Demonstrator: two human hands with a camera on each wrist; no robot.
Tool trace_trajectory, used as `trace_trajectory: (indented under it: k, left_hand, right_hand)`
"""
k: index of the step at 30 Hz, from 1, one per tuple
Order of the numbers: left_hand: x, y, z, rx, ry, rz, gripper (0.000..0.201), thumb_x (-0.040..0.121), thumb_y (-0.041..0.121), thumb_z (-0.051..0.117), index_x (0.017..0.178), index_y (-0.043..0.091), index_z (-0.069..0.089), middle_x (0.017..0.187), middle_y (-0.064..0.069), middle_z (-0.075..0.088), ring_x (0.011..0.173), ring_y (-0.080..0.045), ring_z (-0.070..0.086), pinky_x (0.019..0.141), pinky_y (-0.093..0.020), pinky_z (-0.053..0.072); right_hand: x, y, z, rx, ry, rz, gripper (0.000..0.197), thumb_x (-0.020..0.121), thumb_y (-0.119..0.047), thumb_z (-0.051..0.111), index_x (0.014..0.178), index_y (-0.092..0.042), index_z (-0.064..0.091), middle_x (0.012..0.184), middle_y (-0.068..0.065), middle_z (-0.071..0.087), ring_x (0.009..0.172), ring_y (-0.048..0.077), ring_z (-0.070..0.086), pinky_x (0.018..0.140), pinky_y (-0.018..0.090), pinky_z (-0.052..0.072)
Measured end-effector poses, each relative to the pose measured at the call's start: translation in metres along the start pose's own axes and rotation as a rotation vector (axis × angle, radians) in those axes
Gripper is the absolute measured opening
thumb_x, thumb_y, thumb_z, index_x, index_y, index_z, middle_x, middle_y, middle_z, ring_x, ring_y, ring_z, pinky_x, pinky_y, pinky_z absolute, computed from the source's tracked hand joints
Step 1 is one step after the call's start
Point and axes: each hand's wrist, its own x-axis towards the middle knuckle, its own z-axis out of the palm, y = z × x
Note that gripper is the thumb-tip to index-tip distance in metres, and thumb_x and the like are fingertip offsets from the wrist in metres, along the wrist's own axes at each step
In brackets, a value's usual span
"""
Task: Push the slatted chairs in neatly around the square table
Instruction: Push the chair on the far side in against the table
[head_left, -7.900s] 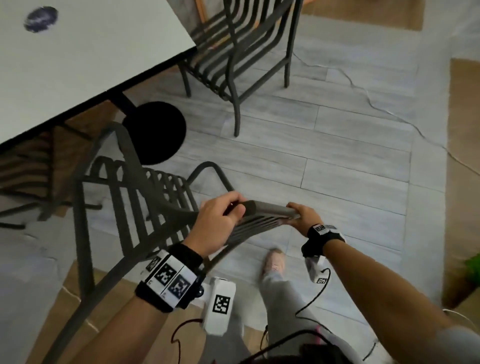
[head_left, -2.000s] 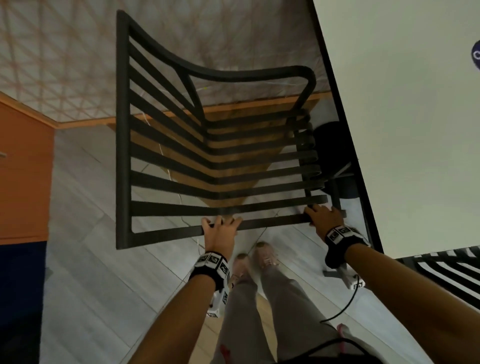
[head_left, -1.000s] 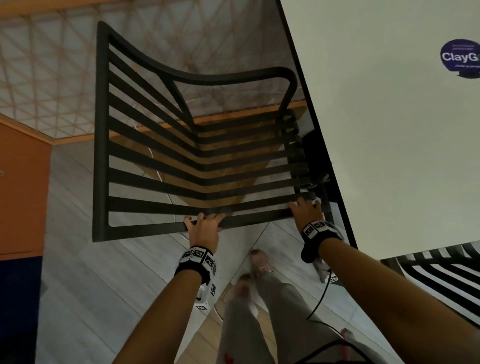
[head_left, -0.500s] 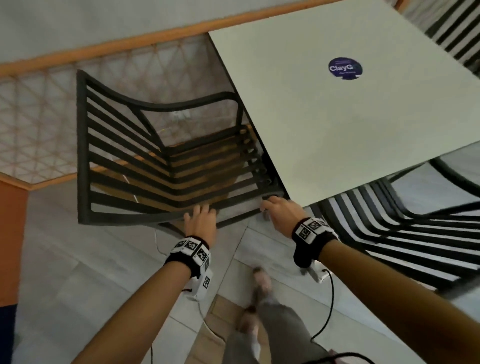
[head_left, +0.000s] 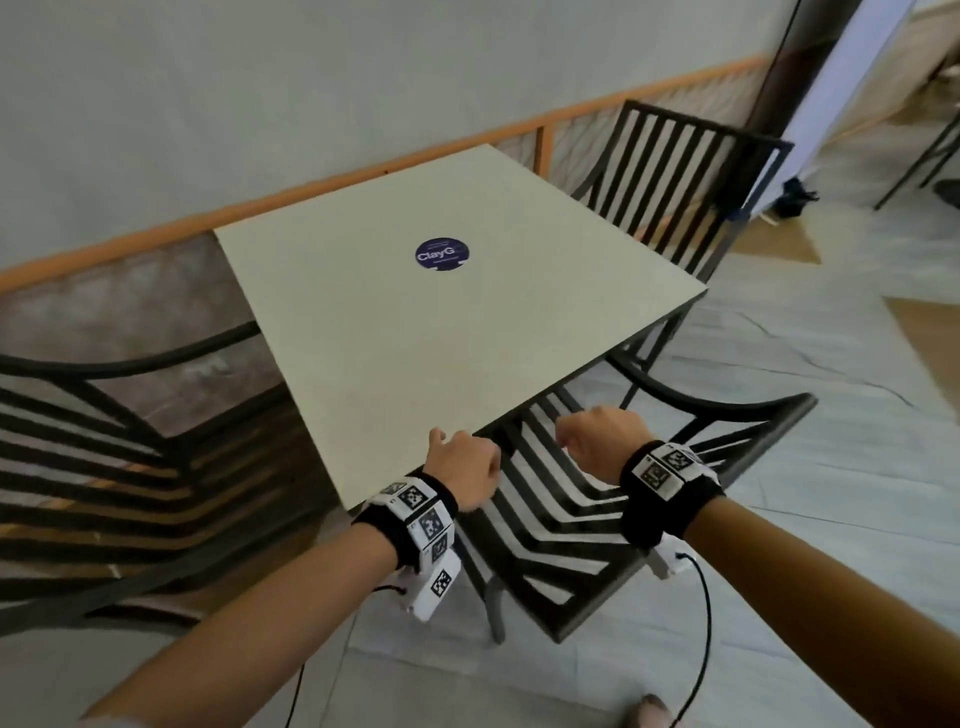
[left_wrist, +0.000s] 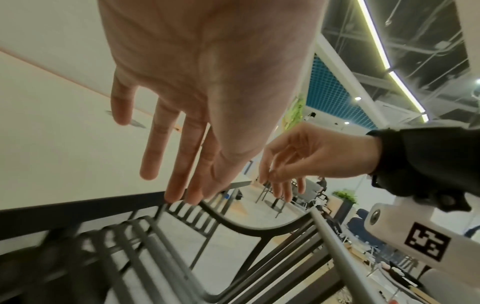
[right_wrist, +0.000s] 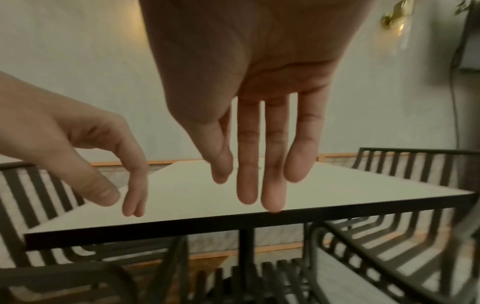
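Note:
The square table (head_left: 441, 338) has a pale top with a round blue sticker (head_left: 442, 253). Three dark slatted chairs stand around it: one on the left (head_left: 104, 467), one at the near right (head_left: 571, 519) with its seat partly under the top, and one at the far right (head_left: 691, 171). My left hand (head_left: 462, 465) hovers at the table's near corner and holds nothing. My right hand (head_left: 597, 444) hangs over the near chair's seat, also free. In the wrist views, the fingers of the left hand (left_wrist: 182, 144) and of the right hand (right_wrist: 259, 164) hang relaxed and touch nothing.
An orange rail with mesh panels (head_left: 363, 176) runs along the grey wall behind the table. A thin cable (head_left: 831, 364) lies across the tiled floor on the right. A dark pillar and a white panel (head_left: 852, 78) stand at the back right. My shoe (head_left: 654, 712) shows at the bottom.
Both hands have let go of the left chair's front rail and moved right, to the table's near corner. My view has swung up and right, over the whole table.

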Motion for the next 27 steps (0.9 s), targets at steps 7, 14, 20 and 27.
trace_trajectory:
  k: [7,14,20,27]
  left_hand:
    - [0.075,0.102,-0.019,-0.094,-0.215,0.094,0.024,0.091,0.031,0.058,0.106,0.016,0.069,0.114,-0.003,0.069,0.104,-0.025,0.065,0.091,-0.036,0.051]
    - [0.195,0.214,-0.017,-0.128,-0.299,0.093,0.023,0.09,0.028,0.061,0.103,0.012,0.071,0.109,-0.008,0.072,0.1,-0.026,0.067,0.088,-0.036,0.053]
    - [0.313,0.261,-0.014,-0.092,-0.269,0.094,0.024,0.091,0.028,0.056,0.098,0.012,0.072,0.102,-0.007,0.074,0.094,-0.026,0.068,0.085,-0.035,0.054]
    - [0.412,0.282,-0.028,-0.205,-0.28,0.022,0.027,0.091,0.022,0.054,0.096,0.002,0.071,0.097,-0.017,0.074,0.086,-0.03,0.067,0.083,-0.037,0.054]
  right_hand:
    - [-0.013,0.16,-0.049,-0.136,0.082,0.132,0.023,0.09,-0.019,0.043,0.1,-0.024,0.064,0.093,0.012,0.069,0.083,0.033,0.064,0.061,0.03,0.041]
    - [0.04,0.336,-0.062,-0.12,0.037,0.206,0.022,0.087,-0.019,0.046,0.096,-0.027,0.064,0.099,0.011,0.067,0.085,0.034,0.063,0.062,0.031,0.04]
    - [0.124,0.437,-0.053,-0.28,-0.086,0.192,0.022,0.086,-0.01,0.045,0.097,-0.017,0.064,0.099,0.01,0.067,0.087,0.03,0.063,0.062,0.03,0.042]
    - [0.217,0.522,-0.055,-0.287,-0.176,0.189,0.018,0.086,-0.009,0.047,0.093,-0.012,0.064,0.086,0.008,0.064,0.073,0.03,0.061,0.062,0.034,0.053]
